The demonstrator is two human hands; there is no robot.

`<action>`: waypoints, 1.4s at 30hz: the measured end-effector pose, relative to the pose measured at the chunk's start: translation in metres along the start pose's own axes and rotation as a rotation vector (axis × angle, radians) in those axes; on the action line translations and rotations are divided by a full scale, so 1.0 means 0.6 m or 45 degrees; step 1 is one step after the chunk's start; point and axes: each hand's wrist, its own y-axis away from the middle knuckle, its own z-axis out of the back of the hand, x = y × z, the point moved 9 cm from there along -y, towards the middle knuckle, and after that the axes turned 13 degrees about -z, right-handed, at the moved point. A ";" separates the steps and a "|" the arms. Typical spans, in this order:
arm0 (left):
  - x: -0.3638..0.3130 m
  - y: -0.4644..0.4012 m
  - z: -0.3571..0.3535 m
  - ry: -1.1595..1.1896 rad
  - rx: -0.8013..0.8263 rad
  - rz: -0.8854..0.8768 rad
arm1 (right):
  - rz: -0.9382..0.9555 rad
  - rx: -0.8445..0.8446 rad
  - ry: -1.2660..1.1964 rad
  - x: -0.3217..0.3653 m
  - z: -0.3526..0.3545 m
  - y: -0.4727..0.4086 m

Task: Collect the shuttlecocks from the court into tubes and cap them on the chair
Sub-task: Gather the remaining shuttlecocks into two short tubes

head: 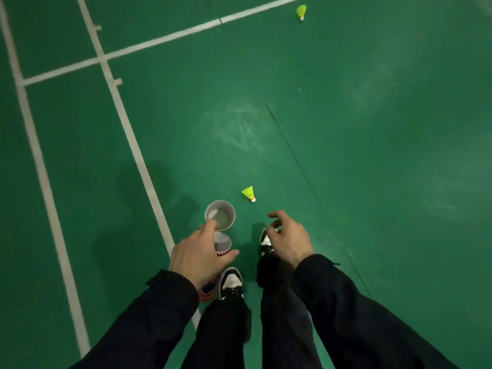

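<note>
A yellow shuttlecock [248,193] lies on the green court floor just ahead of my feet. A second yellow shuttlecock [301,11] lies far ahead at the top right. My left hand [198,255] grips a cardboard tube [223,245] with a red pattern, its open end facing up. The fingers of the same hand also pinch a round grey open-topped piece [220,214]; whether it is a second tube or a cap I cannot tell. My right hand [288,239] hovers above my right shoe with fingers apart and curled, holding nothing, a short way below the near shuttlecock.
White court lines [138,155] run diagonally on the left and cross at the upper left. A thin dark seam [298,158] runs down the floor on the right. My two black-and-white shoes [231,283] stand at the bottom centre.
</note>
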 end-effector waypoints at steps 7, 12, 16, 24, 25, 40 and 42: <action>0.158 -0.340 -0.204 -0.247 -0.003 0.026 | 0.287 0.041 0.381 0.006 -0.224 -0.497; 0.255 -0.478 -0.285 -0.362 -0.030 -0.014 | 0.440 0.100 0.762 -0.017 -0.377 -0.719; 0.271 -0.504 -0.275 -0.307 -0.023 0.032 | 0.371 0.003 0.326 -0.026 -0.321 -0.729; -0.002 -0.405 -0.110 -0.261 0.271 -0.216 | 1.031 -0.265 -0.049 0.103 0.039 -0.308; -0.048 -0.389 -0.075 -0.277 0.299 -0.269 | 1.024 -0.260 0.082 0.103 0.064 -0.276; -0.525 -0.420 0.354 -0.563 0.540 -0.811 | 0.325 0.268 0.624 0.193 0.579 -0.131; -0.558 -0.464 0.404 -0.565 0.537 -0.817 | 0.234 0.385 0.606 0.222 0.620 -0.162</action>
